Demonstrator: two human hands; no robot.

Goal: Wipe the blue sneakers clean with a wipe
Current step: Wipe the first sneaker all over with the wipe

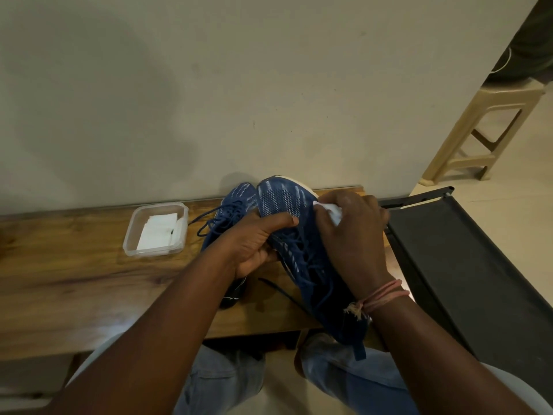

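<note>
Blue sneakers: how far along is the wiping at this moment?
Done: nothing visibly finished. In hand: left hand grips the raised sneaker while right hand presses a wipe on its toe side. Left: the other sneaker lies on the table, untouched.

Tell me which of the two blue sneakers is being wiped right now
The lifted sneaker on the right: the left hand holds it while the right hand presses a white wipe to it. The other sneaker lies untouched behind it.
</note>
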